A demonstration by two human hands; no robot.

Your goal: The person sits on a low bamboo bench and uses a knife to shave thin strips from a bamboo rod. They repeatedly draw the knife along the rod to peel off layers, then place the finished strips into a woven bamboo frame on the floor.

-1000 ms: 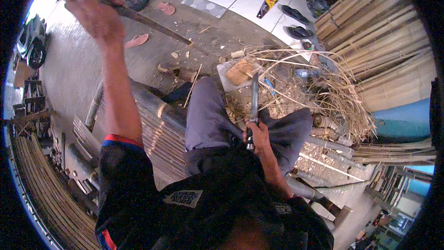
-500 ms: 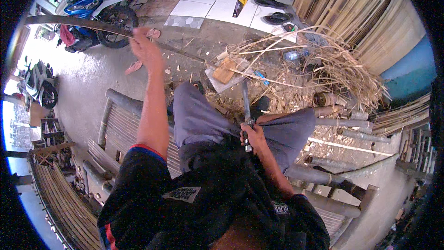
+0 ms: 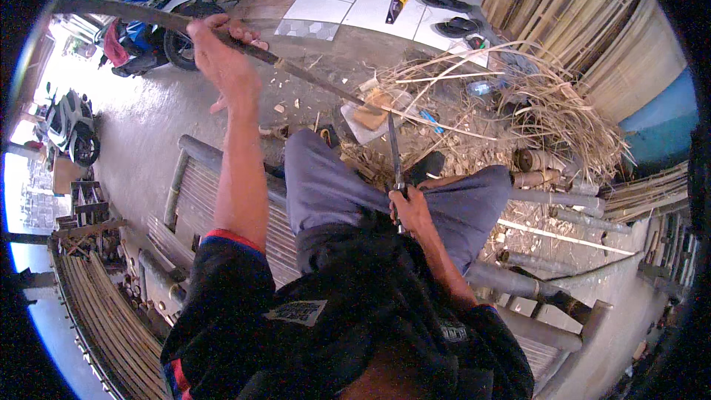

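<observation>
A long dark bamboo strip point(image 3: 318, 81) slants from the upper left down to the board in front of my knees. My left hand point(image 3: 226, 55) is closed around its upper part, arm stretched forward. In my right hand point(image 3: 411, 209), low between my thighs, is the handle of a long knife point(image 3: 394, 150). Its narrow blade points away from me, with the tip close to the strip's lower end. Under that end lies a worn wooden block point(image 3: 378, 109) on a pale slab point(image 3: 357, 127).
Shavings and a heap of thin bamboo slivers point(image 3: 548, 115) cover the floor to the right. Bamboo slats point(image 3: 578, 22) lean at the upper right. A saw point(image 3: 400, 4) and sandals point(image 3: 457, 26) lie on white tiles. Motorbikes point(image 3: 72, 126) stand left; a bamboo bench point(image 3: 204, 152) is beneath me.
My left hand has gone from a blurred, fingers-up pose beside the strip to a grip around it. The strip's upper end has risen slightly. The knife stays in my right hand, its blade angle slightly changed.
</observation>
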